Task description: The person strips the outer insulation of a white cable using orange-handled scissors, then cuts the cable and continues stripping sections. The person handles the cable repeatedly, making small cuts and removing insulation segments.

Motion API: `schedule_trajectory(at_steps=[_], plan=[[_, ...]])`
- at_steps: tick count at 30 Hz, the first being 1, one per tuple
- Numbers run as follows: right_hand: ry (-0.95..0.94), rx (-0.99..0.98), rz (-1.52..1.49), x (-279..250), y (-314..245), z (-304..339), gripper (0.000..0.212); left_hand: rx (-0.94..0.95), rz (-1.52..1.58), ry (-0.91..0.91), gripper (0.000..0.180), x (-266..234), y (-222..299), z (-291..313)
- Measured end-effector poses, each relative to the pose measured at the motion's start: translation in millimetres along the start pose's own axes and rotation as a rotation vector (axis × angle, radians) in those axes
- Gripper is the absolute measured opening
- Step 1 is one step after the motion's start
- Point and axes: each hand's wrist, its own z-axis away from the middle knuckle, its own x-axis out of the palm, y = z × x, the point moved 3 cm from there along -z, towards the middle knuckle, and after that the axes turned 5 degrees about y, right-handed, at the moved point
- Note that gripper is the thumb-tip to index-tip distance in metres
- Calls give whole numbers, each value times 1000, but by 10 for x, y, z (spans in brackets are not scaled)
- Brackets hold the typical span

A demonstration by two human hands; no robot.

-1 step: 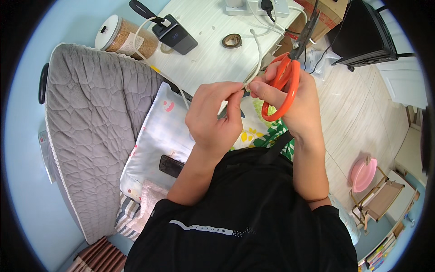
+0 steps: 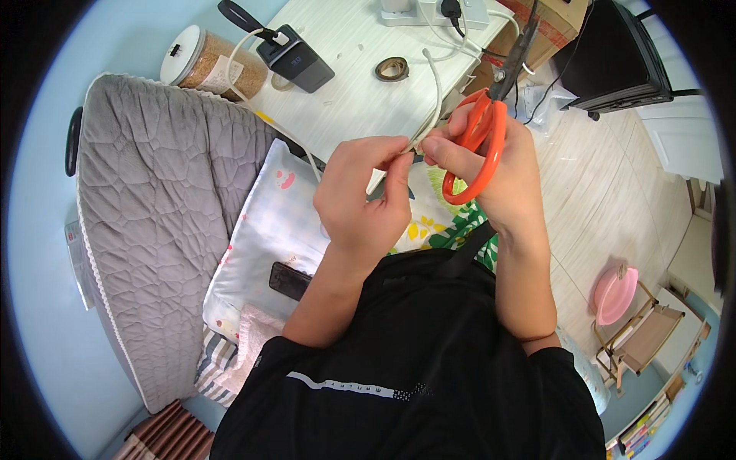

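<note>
My left hand (image 2: 359,195) pinches a white cable (image 2: 438,92) between thumb and forefinger, just above the edge of a white table. Close beside it, the thumb and fingers of my right hand (image 2: 506,176) meet at the same stretch of cable. Orange-handled scissors (image 2: 497,149) hang in my right hand, with the dark blades pointing up and away from the cable. The exact spot between the fingertips is too small to make out. Another white cord runs from a dark grey power bank (image 2: 295,63) down behind my left hand.
On the white table (image 2: 360,111) lie a brown tape roll (image 2: 392,69) and a white power strip (image 2: 437,15). A lidded jar (image 2: 218,61) stands at its left. A phone (image 2: 290,280) rests on the bedding. To the right are a cardboard box (image 2: 556,31) and a pink basin (image 2: 616,295).
</note>
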Motion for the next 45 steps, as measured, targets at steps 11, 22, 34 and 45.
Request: schedule_trajectory(at_steps=[11,22,34,45], plan=[[-50,-127,-77,55,7,3,16,-273,214,-57,6,23,-87,69],[-32,-104,-111,-35,66,-114,19,-730,574,-103,15,-124,-86,-72],[-18,-46,-82,-34,137,-56,25,-343,133,-55,32,-76,-224,-88],[-143,-28,-47,-15,143,19,27,-619,657,-183,15,40,-50,116]])
